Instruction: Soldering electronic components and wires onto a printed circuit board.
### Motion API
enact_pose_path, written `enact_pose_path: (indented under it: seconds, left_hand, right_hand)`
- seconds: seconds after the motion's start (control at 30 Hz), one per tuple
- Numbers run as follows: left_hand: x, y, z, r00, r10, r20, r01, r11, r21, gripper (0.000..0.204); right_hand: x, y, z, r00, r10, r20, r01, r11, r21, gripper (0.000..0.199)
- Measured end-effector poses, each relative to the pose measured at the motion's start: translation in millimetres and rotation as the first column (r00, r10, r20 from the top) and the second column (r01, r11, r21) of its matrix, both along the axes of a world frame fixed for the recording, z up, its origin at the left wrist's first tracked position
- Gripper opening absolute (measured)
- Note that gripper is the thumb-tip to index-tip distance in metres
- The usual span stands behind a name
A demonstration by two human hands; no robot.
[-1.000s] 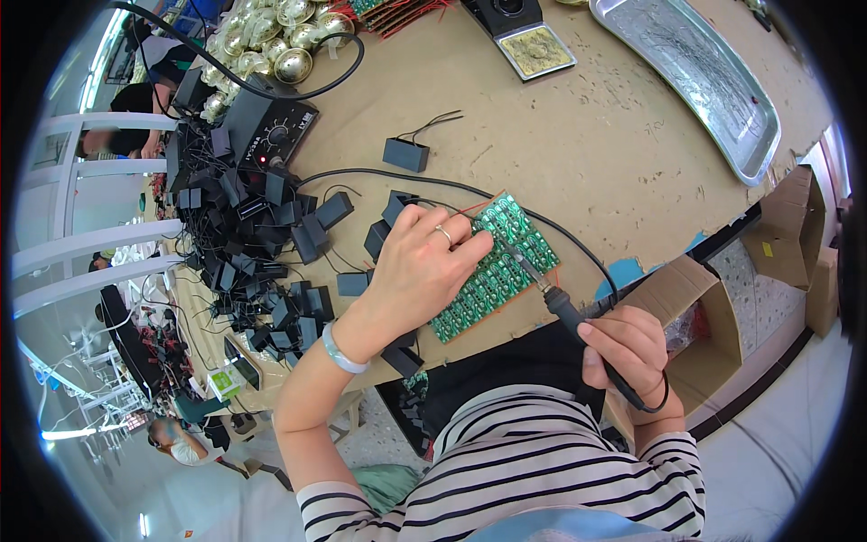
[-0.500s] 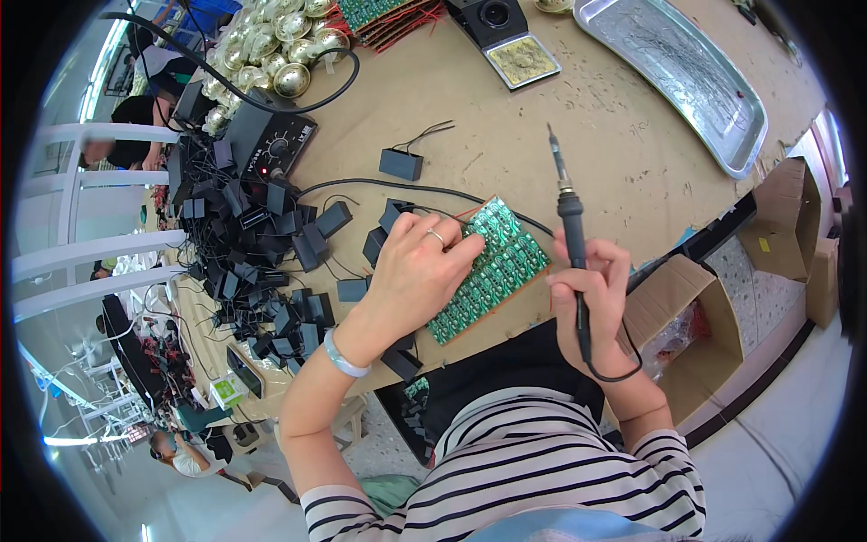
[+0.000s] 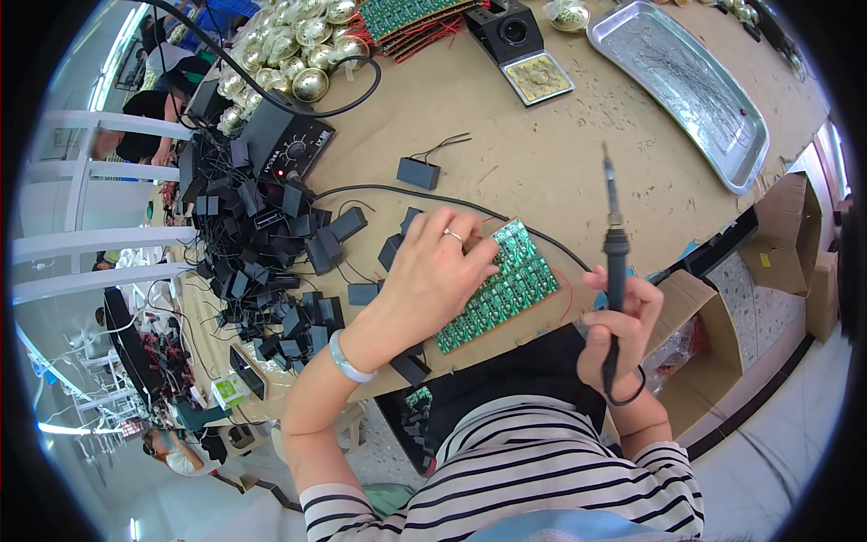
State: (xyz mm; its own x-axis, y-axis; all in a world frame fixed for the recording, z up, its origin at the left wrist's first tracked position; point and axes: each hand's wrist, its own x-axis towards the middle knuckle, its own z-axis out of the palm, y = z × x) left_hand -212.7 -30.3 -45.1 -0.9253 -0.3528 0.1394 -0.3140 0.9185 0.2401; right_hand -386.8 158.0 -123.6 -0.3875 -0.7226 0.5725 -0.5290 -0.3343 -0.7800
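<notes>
A green circuit board panel (image 3: 510,287) lies on the brown table near its front edge. My left hand (image 3: 433,271) rests flat on the panel's left part, fingers spread, pressing it down. My right hand (image 3: 619,330) grips the black handle of a soldering iron (image 3: 614,244) and holds it upright, tip pointing away, to the right of the panel and clear of it. Its black cable (image 3: 397,191) runs across the table behind the panel.
A pile of small black box components with wires (image 3: 271,262) fills the left. A black soldering station (image 3: 287,137), a tip-cleaner stand (image 3: 522,45), shiny gold domes (image 3: 298,45) and a metal tray (image 3: 686,81) sit farther back. An open cardboard box (image 3: 704,343) stands at right.
My right hand lifted the soldering iron off the panel and swung it upright to the right. My left hand stayed on the panel.
</notes>
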Motion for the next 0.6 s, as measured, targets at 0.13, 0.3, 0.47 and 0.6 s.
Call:
enact_pose_path:
  seconds: [0.13, 0.3, 0.47, 0.6]
  left_hand:
    - [-19, -28, 11, 0.984, 0.15, -0.092, -0.15, 0.989, 0.007, 0.029]
    - [-37, -112, -24, 0.949, 0.314, -0.018, -0.314, 0.949, 0.024, 0.029]
    - [-32, -108, -40, 0.961, 0.27, 0.058, -0.275, 0.954, 0.121, 0.019]
    - [-31, -83, -7, 0.951, 0.264, -0.16, -0.215, 0.939, 0.269, 0.01]
  right_hand:
    - [-11, 5, 15, 0.995, -0.089, -0.036, 0.09, 0.996, 0.007, 0.029]
    - [-4, 9, 22, 1.0, -0.021, 0.001, 0.021, 0.999, 0.03, 0.028]
    - [-12, 23, 18, 0.999, 0.043, -0.007, -0.043, 0.996, 0.073, 0.024]
    - [-27, 24, 13, 0.98, 0.195, 0.036, -0.197, 0.975, 0.1, 0.008]
